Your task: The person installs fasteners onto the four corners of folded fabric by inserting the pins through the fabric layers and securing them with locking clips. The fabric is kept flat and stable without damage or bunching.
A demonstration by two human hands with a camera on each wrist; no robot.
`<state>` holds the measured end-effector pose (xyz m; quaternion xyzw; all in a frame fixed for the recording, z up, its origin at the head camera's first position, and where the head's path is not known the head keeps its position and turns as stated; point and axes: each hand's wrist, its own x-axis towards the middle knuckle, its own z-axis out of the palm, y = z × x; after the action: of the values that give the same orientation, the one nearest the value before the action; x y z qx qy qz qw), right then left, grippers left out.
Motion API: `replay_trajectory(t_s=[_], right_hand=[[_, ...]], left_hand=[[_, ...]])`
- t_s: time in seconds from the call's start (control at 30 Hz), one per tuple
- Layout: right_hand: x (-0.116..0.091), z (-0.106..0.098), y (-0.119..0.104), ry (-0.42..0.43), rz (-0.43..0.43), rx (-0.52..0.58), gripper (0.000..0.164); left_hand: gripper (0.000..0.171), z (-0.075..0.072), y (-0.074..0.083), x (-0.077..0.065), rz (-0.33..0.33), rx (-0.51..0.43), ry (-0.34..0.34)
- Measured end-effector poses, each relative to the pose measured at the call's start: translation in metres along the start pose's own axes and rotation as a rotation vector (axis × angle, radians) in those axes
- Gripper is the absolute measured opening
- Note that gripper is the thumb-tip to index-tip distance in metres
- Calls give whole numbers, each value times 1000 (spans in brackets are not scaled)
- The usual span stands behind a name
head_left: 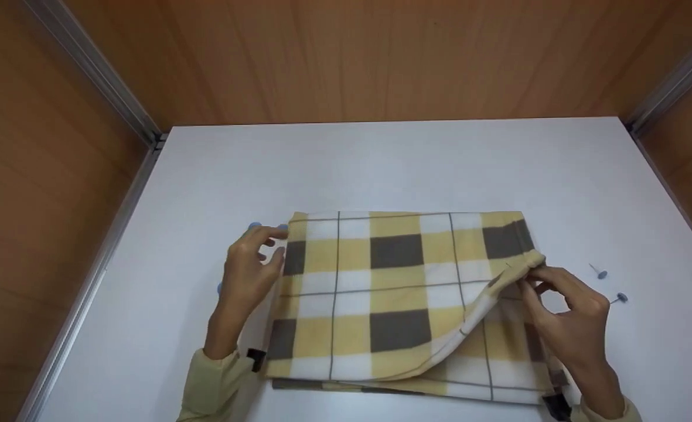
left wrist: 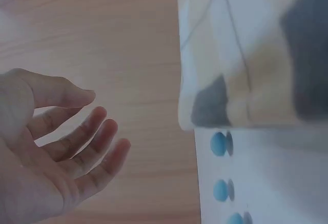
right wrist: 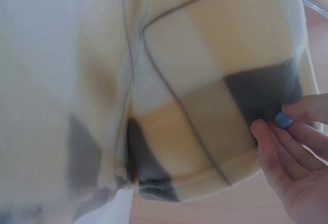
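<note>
A folded plaid fleece blanket (head_left: 395, 293) in yellow, white and dark grey lies on the white table. Its near right part is lifted and folded back, showing the layer beneath. At that lifted edge my right hand (head_left: 574, 310) pinches a round blue-headed pin (right wrist: 283, 120) against the fabric; the shaft is mostly hidden. In the head view, a thin point pokes out near the lifted edge. Beside the blanket's left edge is my left hand (head_left: 252, 264), its fingers loosely bent and holding nothing. In the left wrist view, the left hand (left wrist: 66, 147) is apart from the blanket.
Two loose pins (head_left: 601, 274) lie on the table right of the blanket. Along the left side are several blue pins (left wrist: 218, 144), partly hidden by the left hand in the head view. Wooden panels (head_left: 392, 58) enclose the table (head_left: 381, 167) at back and sides.
</note>
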<state>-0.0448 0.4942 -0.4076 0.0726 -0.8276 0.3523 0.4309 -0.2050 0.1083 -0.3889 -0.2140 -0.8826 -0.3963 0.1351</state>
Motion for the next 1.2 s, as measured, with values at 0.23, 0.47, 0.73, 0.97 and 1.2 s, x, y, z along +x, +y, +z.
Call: replay_trajectory(t_s=[0.23,0.47,0.73,0.97,1.2], right_hand=[[1,-2,-3,-31,24,9,28],[9,-4,-20,-62,62,45,30],[11,-4,-25,-53,57,50,29],[11,-4,-25,-70,63,53,30],[9,-6,-22,-75,62,57,30]], left_hand=[[22,-21,-30,-13,-172,88,-20],[26,-33,-54,-29,-370,232,-165],[22,-39,-75,-39,-455,201,-254],[20,-42,-83,-41,-494,187,-272],[19,-42,-84,-44,-443,178,-253]])
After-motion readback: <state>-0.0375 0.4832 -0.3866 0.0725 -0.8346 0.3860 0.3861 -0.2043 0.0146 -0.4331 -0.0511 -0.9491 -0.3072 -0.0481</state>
